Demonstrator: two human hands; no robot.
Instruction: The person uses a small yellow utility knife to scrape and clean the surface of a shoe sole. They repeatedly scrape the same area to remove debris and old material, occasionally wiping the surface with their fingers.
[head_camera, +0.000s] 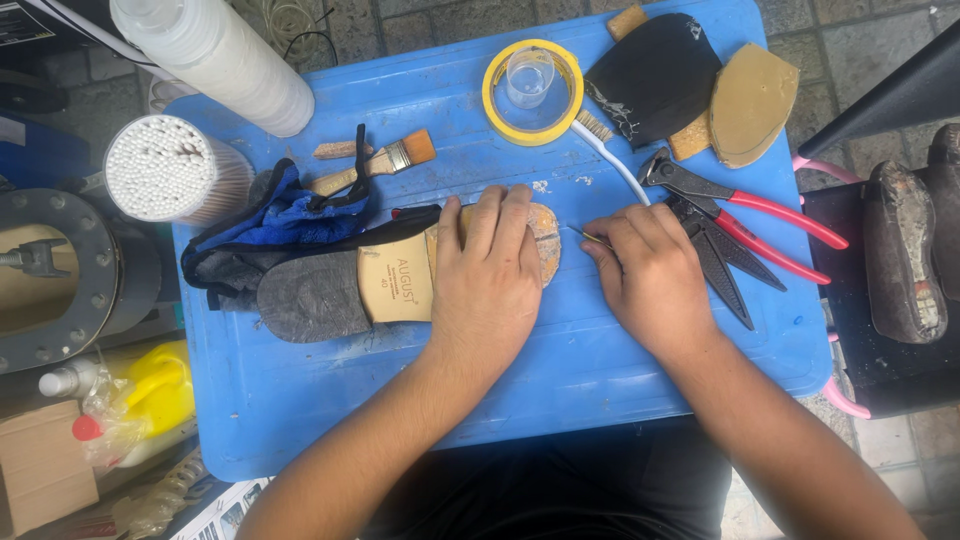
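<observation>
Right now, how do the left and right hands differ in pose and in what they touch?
The left hand lies flat, fingers spread, pressing the tan sole of the upturned dark shoe; the right hand is curled, pinching a thin metal tool. The left hand rests on the shoe; the right hand rests on the blue plastic table beside the toe. Both are bare.

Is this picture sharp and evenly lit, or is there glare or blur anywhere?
Head view: soft, even daylight, only faint shadows under the left hand and right hand; mild sheen on the blue tabletop; the shoe and pincers look sharp; the white tube bulges slightly at the frame's corner.
</observation>
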